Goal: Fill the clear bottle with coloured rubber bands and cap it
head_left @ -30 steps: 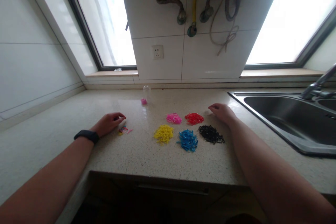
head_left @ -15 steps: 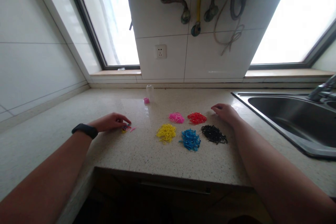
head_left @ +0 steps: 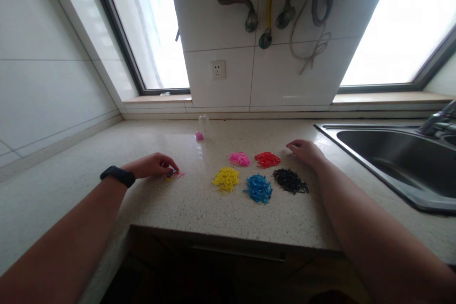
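Note:
My left hand (head_left: 156,165) is at a small mixed heap of coloured rubber bands (head_left: 170,176), thumb and index finger closed together over it. What lies between those fingertips is too small to make out. To the right are separate heaps of similar bands: yellow (head_left: 225,180), pink (head_left: 240,159), red (head_left: 267,159), blue (head_left: 259,188) and black (head_left: 290,181). My right hand (head_left: 305,149) rests on the counter just beyond the red and black heaps, fingers stretched out and holding nothing.
A clear container (head_left: 204,124) and a pink lump (head_left: 199,136) stand toward the back of the speckled counter (head_left: 185,213). On the right is a steel sink (head_left: 399,161) with a faucet (head_left: 440,118). The wall carries a socket (head_left: 218,70) and hoses (head_left: 269,4).
My left hand has shifted slightly right, and its thumb and index finger have drawn together at the mixed heap. The right hand stays in place.

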`<state>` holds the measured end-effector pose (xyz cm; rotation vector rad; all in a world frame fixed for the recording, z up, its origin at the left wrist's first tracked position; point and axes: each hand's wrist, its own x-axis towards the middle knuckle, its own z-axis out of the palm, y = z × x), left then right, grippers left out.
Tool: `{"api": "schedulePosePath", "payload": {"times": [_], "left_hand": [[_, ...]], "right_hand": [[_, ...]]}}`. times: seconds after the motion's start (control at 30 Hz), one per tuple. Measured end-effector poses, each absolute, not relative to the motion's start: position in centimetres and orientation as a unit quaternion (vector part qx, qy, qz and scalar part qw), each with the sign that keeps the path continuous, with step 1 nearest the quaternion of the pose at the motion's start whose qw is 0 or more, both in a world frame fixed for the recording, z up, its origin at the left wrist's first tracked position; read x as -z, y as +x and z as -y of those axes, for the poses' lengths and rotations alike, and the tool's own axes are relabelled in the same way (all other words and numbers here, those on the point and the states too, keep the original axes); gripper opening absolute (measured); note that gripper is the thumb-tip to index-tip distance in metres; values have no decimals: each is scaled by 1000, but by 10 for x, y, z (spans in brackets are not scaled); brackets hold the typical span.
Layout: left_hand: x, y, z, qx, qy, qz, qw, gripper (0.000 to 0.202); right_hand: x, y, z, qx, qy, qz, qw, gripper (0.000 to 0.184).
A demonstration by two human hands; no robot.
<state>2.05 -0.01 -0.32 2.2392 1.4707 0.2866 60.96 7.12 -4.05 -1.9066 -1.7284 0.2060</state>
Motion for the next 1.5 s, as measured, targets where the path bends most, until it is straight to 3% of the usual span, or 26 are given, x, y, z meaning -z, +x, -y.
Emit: {"api": "schedulePosePath", "payload": {"times": [0.27, 1.03, 1.5], "left_hand": [[-8, 22, 3, -79, 802, -544, 234, 39], [-28, 53, 12, -188, 814, -513, 200, 34], [-36, 158, 56, -360, 653, -397, 535, 28]], "right_hand": [[40, 610, -71, -82, -709, 640, 285, 38], [45, 614, -77, -73, -708, 640, 288, 37], [42, 611, -73, -72, -712, 640, 279, 38]]}}
